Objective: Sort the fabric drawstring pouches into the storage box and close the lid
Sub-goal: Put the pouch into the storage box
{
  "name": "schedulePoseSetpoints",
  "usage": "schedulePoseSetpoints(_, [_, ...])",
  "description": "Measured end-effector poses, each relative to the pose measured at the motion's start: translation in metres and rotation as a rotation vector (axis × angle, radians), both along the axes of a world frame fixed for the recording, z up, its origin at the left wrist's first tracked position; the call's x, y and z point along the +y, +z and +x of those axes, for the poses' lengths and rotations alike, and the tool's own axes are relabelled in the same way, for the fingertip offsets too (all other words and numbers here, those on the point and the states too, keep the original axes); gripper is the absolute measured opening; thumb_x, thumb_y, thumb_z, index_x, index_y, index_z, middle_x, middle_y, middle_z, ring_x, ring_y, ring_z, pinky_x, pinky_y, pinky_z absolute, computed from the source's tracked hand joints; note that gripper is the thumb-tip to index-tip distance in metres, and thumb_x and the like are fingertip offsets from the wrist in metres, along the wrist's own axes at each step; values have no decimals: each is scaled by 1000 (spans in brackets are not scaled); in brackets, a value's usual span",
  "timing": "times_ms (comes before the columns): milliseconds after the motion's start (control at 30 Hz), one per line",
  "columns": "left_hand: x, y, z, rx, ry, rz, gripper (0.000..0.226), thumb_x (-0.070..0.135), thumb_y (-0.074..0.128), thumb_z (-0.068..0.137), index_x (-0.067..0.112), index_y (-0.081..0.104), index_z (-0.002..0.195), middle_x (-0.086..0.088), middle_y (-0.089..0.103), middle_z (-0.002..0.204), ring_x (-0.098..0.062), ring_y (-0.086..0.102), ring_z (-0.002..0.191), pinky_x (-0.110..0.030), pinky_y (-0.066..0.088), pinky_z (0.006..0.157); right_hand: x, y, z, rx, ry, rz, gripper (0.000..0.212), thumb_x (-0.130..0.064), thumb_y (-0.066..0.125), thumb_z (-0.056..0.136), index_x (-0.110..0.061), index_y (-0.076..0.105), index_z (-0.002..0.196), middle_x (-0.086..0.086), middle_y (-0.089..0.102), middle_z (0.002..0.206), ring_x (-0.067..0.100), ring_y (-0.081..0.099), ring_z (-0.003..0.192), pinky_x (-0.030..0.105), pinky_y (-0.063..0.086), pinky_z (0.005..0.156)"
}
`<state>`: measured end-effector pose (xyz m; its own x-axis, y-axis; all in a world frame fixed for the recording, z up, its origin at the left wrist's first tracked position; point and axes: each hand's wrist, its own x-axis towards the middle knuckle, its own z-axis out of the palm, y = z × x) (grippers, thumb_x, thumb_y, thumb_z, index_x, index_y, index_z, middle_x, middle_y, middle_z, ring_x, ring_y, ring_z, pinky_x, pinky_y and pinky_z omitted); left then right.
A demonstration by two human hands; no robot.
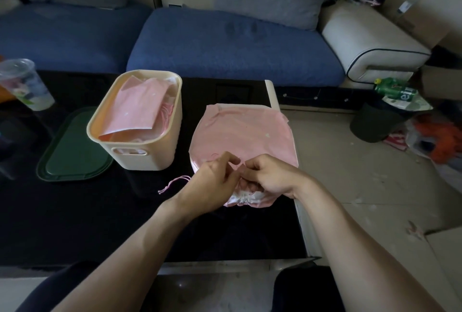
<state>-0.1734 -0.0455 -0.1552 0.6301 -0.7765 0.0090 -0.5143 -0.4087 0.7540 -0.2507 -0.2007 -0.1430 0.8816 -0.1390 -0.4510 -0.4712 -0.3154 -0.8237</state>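
Note:
A large pink drawstring pouch (243, 132) lies flat on the black table, its gathered white mouth toward me. My left hand (212, 181) and my right hand (267, 176) meet over the near part of the pouch, and both pinch its fabric with curled fingers. A pink drawstring (173, 183) trails left from under my left hand. The cream storage box (140, 156) stands open to the left, with a folded pink pouch (138, 107) on top of others inside. Its dark green lid (70, 151) lies flat on the table left of the box.
A clear plastic cup (23, 84) stands at the table's far left. A blue sofa (225, 44) runs behind the table. On the floor to the right are a dark bin (372, 122) with a green bottle (392, 89) and some litter. The table's right edge (300, 211) lies just under my right wrist.

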Motion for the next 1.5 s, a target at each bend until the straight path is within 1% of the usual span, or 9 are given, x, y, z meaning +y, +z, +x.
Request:
schedulePoseSetpoints(233, [-8,3,8,344,115,179,37,41,56,98,9,68,86,2,64,73,-11,55,65,-16,42,59,-1,-5,3,-10,-164,159,31,-28,52,104,-9,69,88,6,68,75,10,61,55,20,46,49])
schedulePoseSetpoints(400, [-8,1,6,430,89,198,36,35,60,94,17,67,64,4,57,64,-11,49,61,-22,39,60,-3,-8,4,-55,-215,212,31,-25,52,104,0,70,101,10,64,73,9,57,50,16,44,46])
schedulePoseSetpoints(500, [-7,-1,3,249,83,174,26,40,69,88,14,74,90,4,62,70,-7,54,61,-13,40,53,-2,-8,5,-57,-269,217,30,-23,52,104,1,71,103,4,62,67,8,57,49,16,45,45])
schedulePoseSetpoints(667, [-5,-12,5,-389,97,-33,38,55,66,73,17,67,75,10,63,69,-14,59,74,-25,26,80,-2,-7,7,-33,-287,176,30,-24,50,106,-4,69,94,7,67,63,14,61,52,20,45,45])
schedulePoseSetpoints(900, [-9,-16,6,-597,-24,-119,23,41,63,85,22,75,81,6,58,66,-15,47,70,-34,30,74,-2,-4,8,-7,-319,165,35,-25,54,104,-6,66,78,5,59,56,7,49,38,22,43,42])
schedulePoseSetpoints(1067, [-7,-9,3,-229,44,-28,22,27,64,89,18,71,71,5,61,65,-14,50,71,-35,37,81,-3,-6,12,-38,-305,122,23,-35,62,99,-13,68,97,5,64,69,12,54,51,23,45,49])
schedulePoseSetpoints(1167, [-8,5,4,217,106,-24,30,10,60,92,9,59,62,4,53,58,-6,44,55,-18,39,58,-5,-4,14,-128,-323,105,37,-45,53,101,-10,61,110,4,63,90,11,61,60,24,46,56])
schedulePoseSetpoints(1367, [-9,11,7,753,226,-131,24,0,52,91,-7,69,76,-19,66,75,-26,61,74,-35,50,76,-7,3,6,-349,-49,46,21,-33,71,92,-19,64,78,-7,65,73,8,62,69,22,48,72])
schedulePoseSetpoints(1500, [-8,15,4,831,251,-163,39,1,50,93,6,70,59,-8,68,63,-13,66,62,-20,53,62,-5,5,3,-371,29,-118,23,-29,90,70,-24,69,75,-15,68,66,2,60,61,17,47,61])
